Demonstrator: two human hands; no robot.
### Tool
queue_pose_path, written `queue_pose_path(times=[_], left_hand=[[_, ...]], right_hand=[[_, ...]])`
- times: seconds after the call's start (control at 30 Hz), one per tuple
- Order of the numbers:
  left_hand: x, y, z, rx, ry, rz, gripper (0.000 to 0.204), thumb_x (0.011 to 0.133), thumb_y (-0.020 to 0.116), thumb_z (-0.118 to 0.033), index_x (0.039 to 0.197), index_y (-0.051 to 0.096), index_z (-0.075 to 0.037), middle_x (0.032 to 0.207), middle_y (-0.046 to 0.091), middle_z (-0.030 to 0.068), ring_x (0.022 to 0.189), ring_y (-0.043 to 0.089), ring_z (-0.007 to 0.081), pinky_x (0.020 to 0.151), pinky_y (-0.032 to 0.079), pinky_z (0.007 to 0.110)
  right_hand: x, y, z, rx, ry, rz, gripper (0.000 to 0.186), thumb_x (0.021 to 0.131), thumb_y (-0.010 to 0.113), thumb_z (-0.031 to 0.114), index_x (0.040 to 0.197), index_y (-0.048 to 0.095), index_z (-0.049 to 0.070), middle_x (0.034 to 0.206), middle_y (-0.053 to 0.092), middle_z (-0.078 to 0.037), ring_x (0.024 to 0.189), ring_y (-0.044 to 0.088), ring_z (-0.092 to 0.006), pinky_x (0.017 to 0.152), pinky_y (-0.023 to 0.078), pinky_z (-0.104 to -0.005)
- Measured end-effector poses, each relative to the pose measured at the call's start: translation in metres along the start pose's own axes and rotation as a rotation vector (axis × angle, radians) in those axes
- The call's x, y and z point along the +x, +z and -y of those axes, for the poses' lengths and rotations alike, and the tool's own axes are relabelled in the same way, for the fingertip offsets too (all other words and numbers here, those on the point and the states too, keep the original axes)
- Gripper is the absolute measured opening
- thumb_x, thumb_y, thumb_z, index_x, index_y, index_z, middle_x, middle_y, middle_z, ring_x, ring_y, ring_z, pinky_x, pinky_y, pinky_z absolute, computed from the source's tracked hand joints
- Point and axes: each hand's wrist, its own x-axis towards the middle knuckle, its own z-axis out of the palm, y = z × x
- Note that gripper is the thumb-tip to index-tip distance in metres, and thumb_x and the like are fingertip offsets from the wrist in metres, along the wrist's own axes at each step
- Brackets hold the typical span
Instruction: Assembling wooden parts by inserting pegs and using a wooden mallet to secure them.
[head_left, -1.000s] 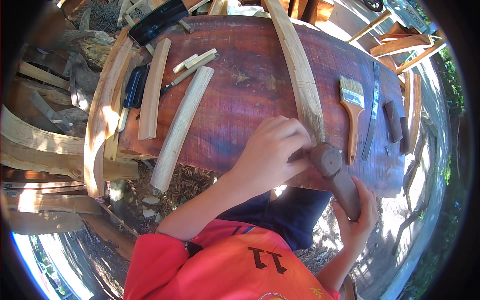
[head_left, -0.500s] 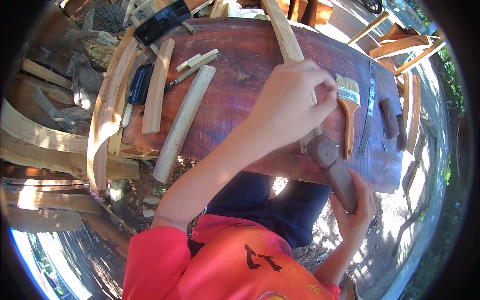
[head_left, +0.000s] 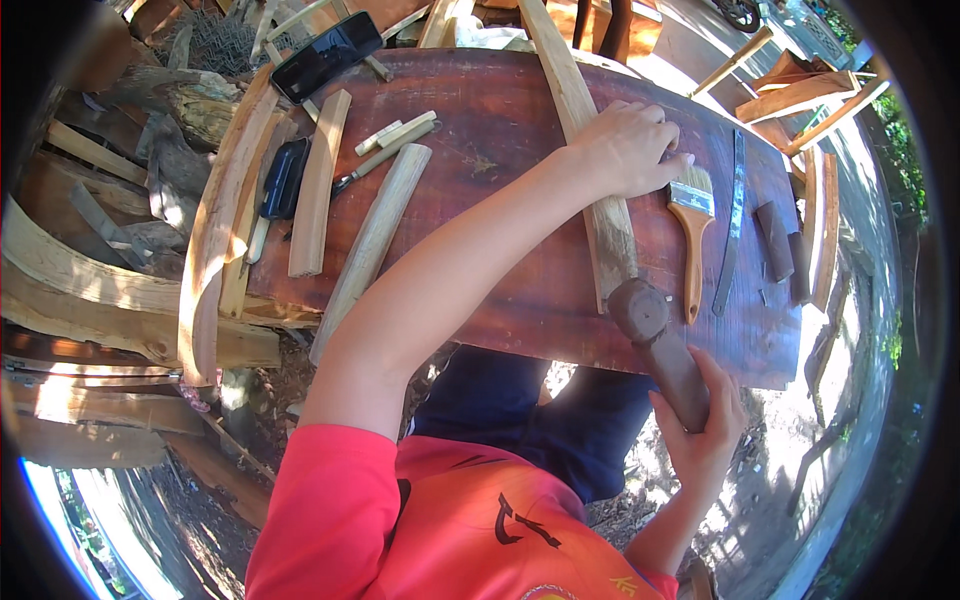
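Observation:
My right hand (head_left: 712, 408) is wrapped around a dark brown rod with a thick round knob (head_left: 640, 308) at its far end, near the table's front edge. That knob lies against the near end of a long pale wooden strip (head_left: 607, 235), which runs toward the far edge. Over the strip is my left hand (head_left: 632, 150), fingers curled; whether something small is in them is hidden. Just right of its fingertips lies a flat paintbrush (head_left: 692, 235) with a wooden handle. A narrow dark metal strip (head_left: 733, 225) lies beyond the brush.
On the reddish-brown wooden table (head_left: 480, 290), wood strips (head_left: 375, 240), a pale-handled tool (head_left: 385, 152) and a dark case (head_left: 285, 178) lie leftward. A phone (head_left: 327, 57) leans at the far left. Dark brown pieces (head_left: 775, 242) lie near the right edge. Timber (head_left: 90, 290) crowds the left.
My left hand has moved up and away from me along the pale strip, with the arm stretched farther. My right hand stays on the dark brown rod, nearly still.

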Motion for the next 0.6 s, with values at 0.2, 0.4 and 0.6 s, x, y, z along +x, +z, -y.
queue_pose_path(times=[0.2, 0.4, 0.6], left_hand=[[-0.0093, -0.0030, -0.0061, -0.002, -0.040, -0.010, 0.051, 0.105, 0.060, -0.053, 0.125, 0.073, -0.007, 0.120, 0.070, 0.0156, 0.120, 0.066, 0.0345, 0.108, 0.051, 0.048], [-0.0107, -0.0041, -0.0078, 0.031, -0.066, 0.005, 0.054, 0.102, 0.064, -0.054, 0.129, 0.071, -0.008, 0.125, 0.069, 0.0142, 0.127, 0.063, 0.0328, 0.113, 0.049, 0.047], [-0.0114, -0.0042, -0.0077, 0.040, -0.057, 0.002, 0.054, 0.100, 0.066, -0.054, 0.129, 0.071, -0.008, 0.125, 0.069, 0.0138, 0.127, 0.063, 0.0323, 0.114, 0.048, 0.046]], right_hand=[[0.0013, 0.0019, -0.0009, 0.010, 0.010, 0.028, 0.063, 0.073, 0.092, 0.015, 0.131, 0.069, 0.004, 0.100, 0.072, -0.013, 0.082, 0.063, -0.0339, 0.076, 0.050, -0.0436], [0.0020, -0.0002, 0.0006, -0.004, 0.036, 0.079, 0.062, 0.075, 0.091, 0.017, 0.132, 0.068, 0.004, 0.102, 0.072, -0.013, 0.084, 0.064, -0.0349, 0.079, 0.050, -0.0450], [0.0006, -0.0036, 0.0006, -0.031, 0.043, 0.111, 0.063, 0.078, 0.090, 0.018, 0.134, 0.066, 0.002, 0.108, 0.073, -0.015, 0.089, 0.065, -0.0365, 0.081, 0.051, -0.0457]])
